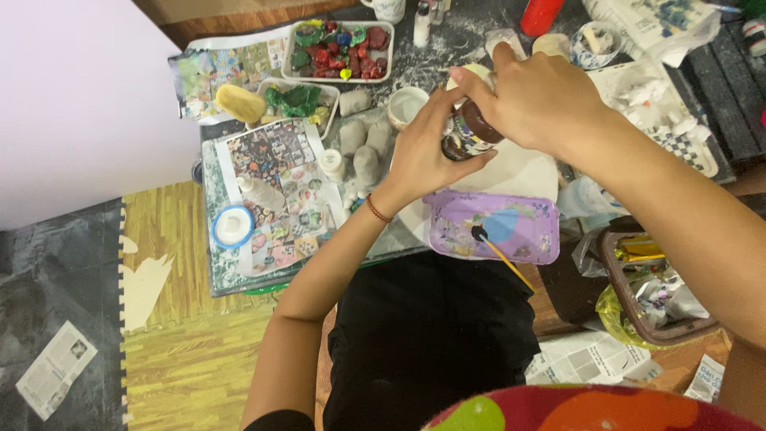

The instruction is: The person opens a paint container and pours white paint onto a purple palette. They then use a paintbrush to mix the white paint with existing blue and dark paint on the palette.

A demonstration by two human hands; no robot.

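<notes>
Head view: from my remote seat I see both hands meeting on a small paint bottle (pixel 467 136) above the low work table (pixel 214 271). The left hand (pixel 423 156) wraps it from the left, fingers curled round the body and thumb pressed along its underside. The right hand (pixel 538 104) comes in from the far right, fingertips bunched over the dark cap end. The bottle lies tilted, its long axis running from low-left up toward the right hand, so the cap sits directly under the right fingers, which I judge nearer to that end. Just near of the grip lies a purple tray (pixel 527 239) with a blue smear of paint, a brush (pixel 501 255) resting across its near edge. Left of the left wrist stand grey clay figures (pixel 365 152) on a collage sheet (pixel 279 191), beside a round white lid (pixel 232 226). Farther off, a white tray of coloured pieces (pixel 339 49) sits at the table's back.
</notes>
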